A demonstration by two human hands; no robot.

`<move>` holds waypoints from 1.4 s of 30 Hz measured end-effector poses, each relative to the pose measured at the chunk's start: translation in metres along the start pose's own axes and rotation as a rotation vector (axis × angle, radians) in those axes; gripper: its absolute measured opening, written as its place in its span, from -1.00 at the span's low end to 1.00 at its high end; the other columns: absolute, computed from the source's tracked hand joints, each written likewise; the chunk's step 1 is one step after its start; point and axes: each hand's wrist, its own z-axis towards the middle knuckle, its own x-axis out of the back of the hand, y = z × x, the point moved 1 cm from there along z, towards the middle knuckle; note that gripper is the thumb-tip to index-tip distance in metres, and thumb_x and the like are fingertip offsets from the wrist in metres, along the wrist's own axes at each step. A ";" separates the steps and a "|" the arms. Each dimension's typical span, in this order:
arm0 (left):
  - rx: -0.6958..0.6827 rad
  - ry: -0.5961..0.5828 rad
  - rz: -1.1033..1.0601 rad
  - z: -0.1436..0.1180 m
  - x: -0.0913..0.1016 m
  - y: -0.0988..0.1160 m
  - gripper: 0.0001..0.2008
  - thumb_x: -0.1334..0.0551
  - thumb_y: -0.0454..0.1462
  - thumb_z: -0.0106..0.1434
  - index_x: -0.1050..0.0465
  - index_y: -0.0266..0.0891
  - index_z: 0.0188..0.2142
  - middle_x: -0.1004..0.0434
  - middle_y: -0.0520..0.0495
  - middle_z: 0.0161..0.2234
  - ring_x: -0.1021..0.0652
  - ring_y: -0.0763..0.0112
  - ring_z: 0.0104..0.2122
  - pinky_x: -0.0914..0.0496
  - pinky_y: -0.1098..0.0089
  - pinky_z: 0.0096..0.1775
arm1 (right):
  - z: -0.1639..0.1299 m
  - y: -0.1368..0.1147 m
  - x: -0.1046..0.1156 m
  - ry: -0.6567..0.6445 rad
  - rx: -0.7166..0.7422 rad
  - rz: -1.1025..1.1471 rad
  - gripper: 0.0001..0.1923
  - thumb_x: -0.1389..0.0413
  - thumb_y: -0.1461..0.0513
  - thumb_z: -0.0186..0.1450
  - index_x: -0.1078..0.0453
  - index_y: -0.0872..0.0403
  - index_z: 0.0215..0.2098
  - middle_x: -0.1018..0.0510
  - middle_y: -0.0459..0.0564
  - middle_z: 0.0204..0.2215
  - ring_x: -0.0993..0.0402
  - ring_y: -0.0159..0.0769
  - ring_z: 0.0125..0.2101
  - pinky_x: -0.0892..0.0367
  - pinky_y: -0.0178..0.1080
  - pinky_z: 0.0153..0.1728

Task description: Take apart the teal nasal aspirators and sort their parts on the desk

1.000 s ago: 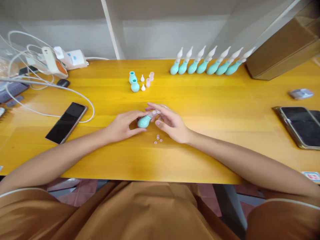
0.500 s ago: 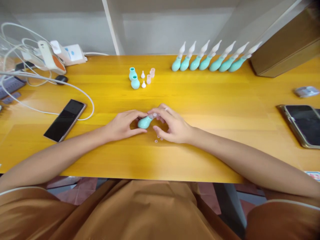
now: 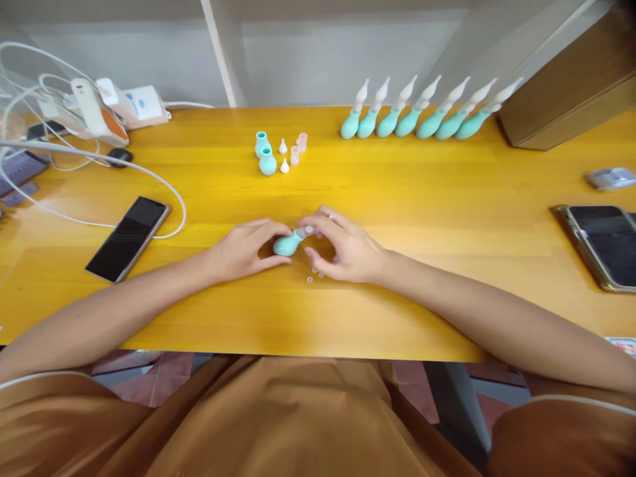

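Left hand (image 3: 241, 250) is half-curled around the turquoise bulb (image 3: 285, 246) over the wooden table (image 3: 223, 318); the clear neck (image 3: 303, 232) is overlapped by the right hand's (image 3: 350, 248) bent fingers, grip unclear. Small pale rings (image 3: 310, 279) might be scattered if brushed by that thumb.

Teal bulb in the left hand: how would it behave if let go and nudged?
The teal bulb would probably roll, given its rounded belly. The pale neck sticking out one end may make it swing in an arc rather than run straight. Its glossy highlights suggest a smooth, perhaps slippery skin.
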 end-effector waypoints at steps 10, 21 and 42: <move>-0.148 0.030 0.076 -0.002 -0.005 -0.003 -0.68 -0.37 -0.10 0.55 -0.48 -0.19 0.15 -0.74 -0.23 0.02 -0.73 0.21 -0.01 -0.63 0.24 0.04 | -0.003 0.001 -0.005 0.010 -0.009 -0.049 -0.57 -0.21 0.21 0.48 -0.33 0.01 0.28 -0.54 0.14 -0.04 -0.57 -0.08 -0.17 -0.64 -0.01 -0.12; -0.066 0.045 0.049 -0.003 -0.007 -0.003 -0.65 -0.38 -0.05 0.53 -0.47 -0.19 0.13 -0.72 -0.21 0.01 -0.73 0.20 -0.02 -0.62 0.25 0.03 | -0.004 -0.006 -0.019 0.048 -0.109 0.013 -0.28 -0.22 0.19 0.46 -0.10 0.01 0.50 -0.50 0.24 0.07 -0.52 0.03 -0.06 -0.67 0.09 -0.10; 0.081 -0.011 -0.030 0.001 -0.002 0.007 -0.60 -0.47 -0.16 0.44 -0.45 -0.19 0.16 -0.69 -0.15 0.02 -0.71 0.22 0.00 -0.57 0.28 0.07 | -0.003 -0.003 -0.010 0.046 -0.014 -0.071 -0.62 -0.24 0.23 0.47 -0.29 0.01 0.19 -0.48 0.15 -0.05 -0.52 0.00 -0.08 -0.60 0.06 -0.04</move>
